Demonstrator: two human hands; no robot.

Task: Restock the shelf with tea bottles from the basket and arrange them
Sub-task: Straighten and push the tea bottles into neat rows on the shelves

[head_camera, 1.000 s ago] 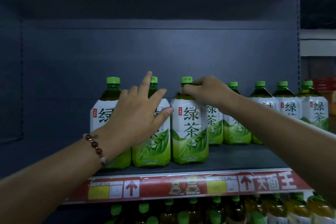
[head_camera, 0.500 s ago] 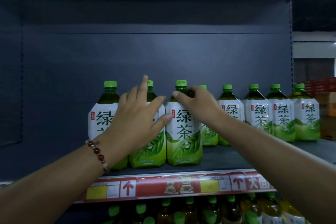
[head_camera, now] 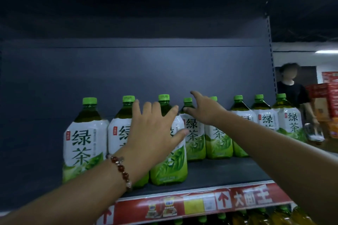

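Observation:
Green tea bottles with green caps and white-green labels stand on the dark shelf (head_camera: 219,171). Three are at the front left: one (head_camera: 84,142), a second (head_camera: 118,133), a third (head_camera: 168,166). Several more line the back, starting with one (head_camera: 193,133) behind the third. My left hand (head_camera: 151,133), with a bead bracelet on its wrist, is spread flat in front of the second and third bottles. My right hand (head_camera: 204,109) reaches further back with straight fingers, its thumb at the neck of that back bottle. No basket is in view.
A red price strip (head_camera: 201,204) runs along the shelf's front edge, with more bottles (head_camera: 256,217) on the shelf below. A dark back panel (head_camera: 128,71) closes the shelf. A person in a black shirt (head_camera: 290,89) stands at the right beside red boxes (head_camera: 329,97).
My right hand has let go of the third front bottle's neck and moved back to the bottle behind it. My left hand has stayed spread on the front bottles. The view has shifted left.

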